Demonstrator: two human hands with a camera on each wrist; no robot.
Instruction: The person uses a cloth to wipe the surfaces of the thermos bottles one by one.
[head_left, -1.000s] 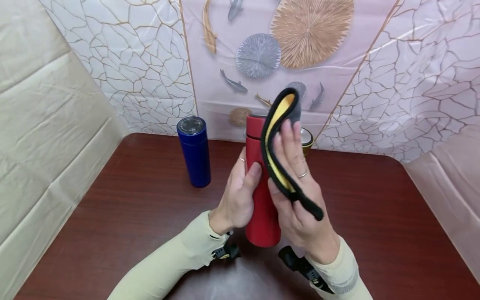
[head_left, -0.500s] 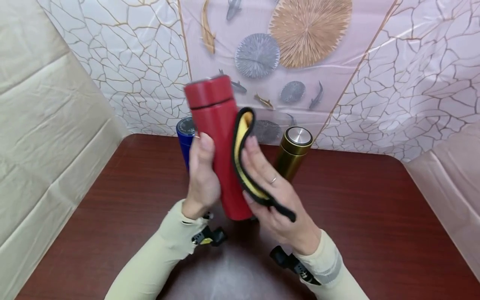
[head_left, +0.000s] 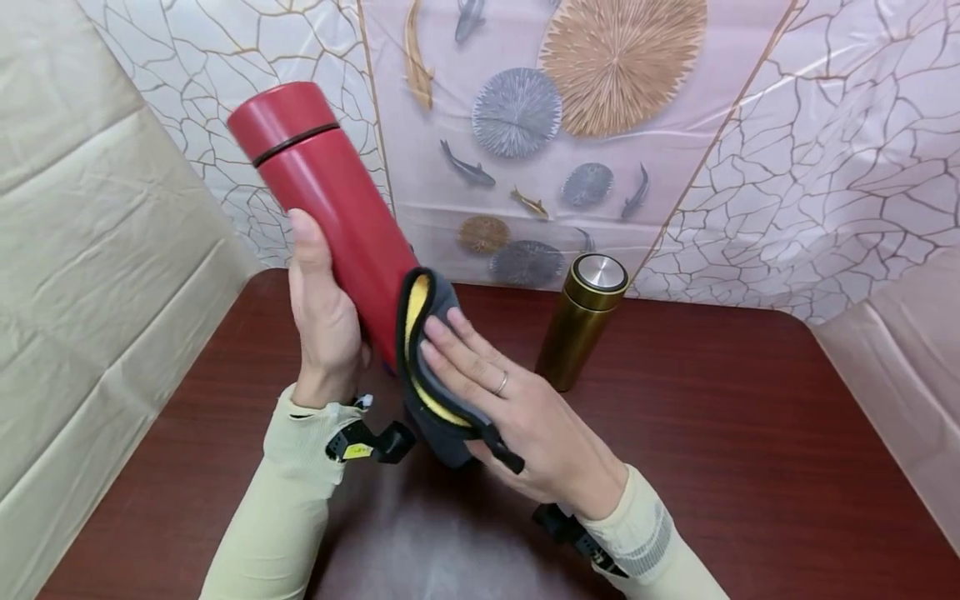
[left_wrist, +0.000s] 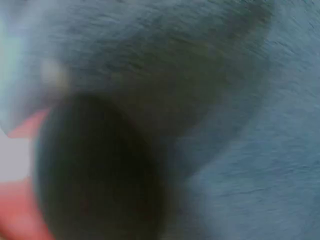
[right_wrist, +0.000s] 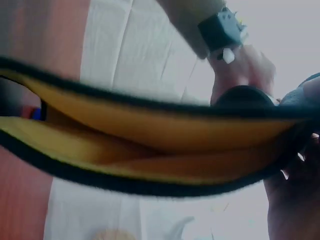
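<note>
My left hand grips a red thermos flask, tilted with its lid up to the left; the thumb lies along its side and the fingers are hidden behind. Over the lower end, my right hand holds a folded cloth, grey outside, yellow inside, black-edged. Its fingers lie along the grey side; its thumb is mostly hidden. The cloth covers the flask's base. In the left wrist view, grey cloth fills most of the picture, blurred, with red flask at the edge. The right wrist view shows the cloth's yellow fold.
A gold thermos flask stands upright at the back of the brown table. Behind the red flask, a blue flask is almost fully hidden. Patterned sheeting rises at the table's rear edge.
The red flask has been raised leftward and tilted, lid toward the upper left. The right hand and cloth have moved left and down along it. The gold flask has come into full view.
</note>
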